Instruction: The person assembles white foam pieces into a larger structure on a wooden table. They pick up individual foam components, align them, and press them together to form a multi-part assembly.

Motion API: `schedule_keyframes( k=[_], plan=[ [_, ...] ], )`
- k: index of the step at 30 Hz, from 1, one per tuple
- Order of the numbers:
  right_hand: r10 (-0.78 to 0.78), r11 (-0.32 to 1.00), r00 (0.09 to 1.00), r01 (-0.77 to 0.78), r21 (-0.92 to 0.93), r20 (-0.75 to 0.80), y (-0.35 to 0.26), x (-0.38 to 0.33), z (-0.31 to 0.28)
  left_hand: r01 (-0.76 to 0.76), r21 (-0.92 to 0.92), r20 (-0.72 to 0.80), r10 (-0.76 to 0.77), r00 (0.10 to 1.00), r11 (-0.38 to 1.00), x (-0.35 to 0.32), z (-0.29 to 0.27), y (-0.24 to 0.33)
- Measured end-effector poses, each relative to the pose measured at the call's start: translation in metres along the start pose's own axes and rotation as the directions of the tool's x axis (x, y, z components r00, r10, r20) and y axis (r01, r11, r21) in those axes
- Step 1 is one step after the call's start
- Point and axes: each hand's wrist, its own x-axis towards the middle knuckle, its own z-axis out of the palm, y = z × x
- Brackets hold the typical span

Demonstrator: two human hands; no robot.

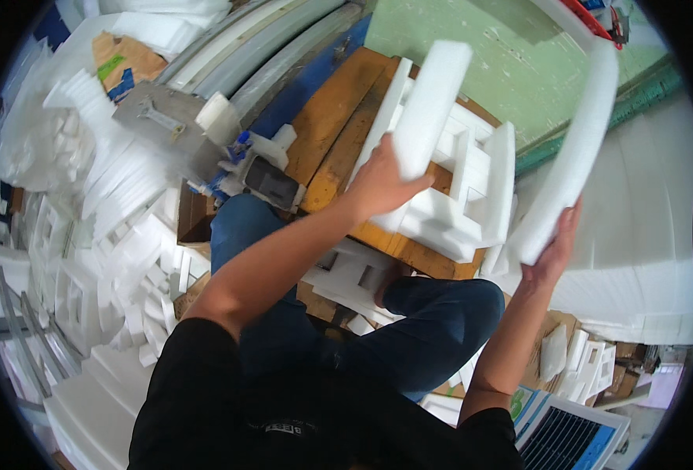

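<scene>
My left hand (pixel 386 182) is closed round the lower end of a thick white foam strip (pixel 437 94), tilted up and away from me. Below that strip lies a white foam frame (pixel 472 168) with cut-out openings, resting on a wooden bench (pixel 327 133). To the right, my right hand (pixel 554 247) grips the near end of another long white foam strip (pixel 577 145), which curves upward in the view. The two strips are apart from each other. Part of the frame is hidden behind the left strip and hand.
A blue-and-grey device with a dark screen (pixel 270 182) stands left of the bench, near a metal box with a wrench (pixel 161 117) on it. Foam offcuts (pixel 119 274) pile up at left. A green board (pixel 472 63) lies beyond the bench; stacked white foam sheets (pixel 620 227) stand at right.
</scene>
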Motion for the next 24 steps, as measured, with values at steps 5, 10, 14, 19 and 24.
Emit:
schedule_keyframes(
  k=[5, 10, 14, 19, 24],
  plan=[
    [0.137, 0.991, 0.990, -0.137, 0.001, 0.017, 0.034, -0.020, -0.002, 0.191, 0.130, 0.116, -0.206, 0.972, 0.973, 0.114, 0.049, 0.012],
    [0.201, 0.979, 0.979, -0.199, -0.041, 0.029, 0.053, -0.013, 0.002, 0.057, 0.373, 0.158, -0.124, 0.980, 0.926, 0.111, 0.063, -0.019],
    [0.171, 0.966, 0.973, -0.135, -0.218, 0.154, 0.073, -0.004, 0.006, -0.269, 0.340, 0.412, 0.114, 0.904, 0.901, 0.041, 0.030, 0.004],
    [0.113, 0.901, 0.794, 0.172, -0.399, 0.597, 0.078, 0.030, 0.080, -0.368, 0.062, 0.811, 0.168, 0.561, 0.928, 0.012, 0.001, -0.002],
    [0.032, 0.642, 0.552, 0.628, -0.440, 0.834, 0.109, 0.080, 0.164, -0.493, 0.299, 0.801, 0.066, 0.595, 0.817, 0.005, 0.005, -0.034]
  ],
)
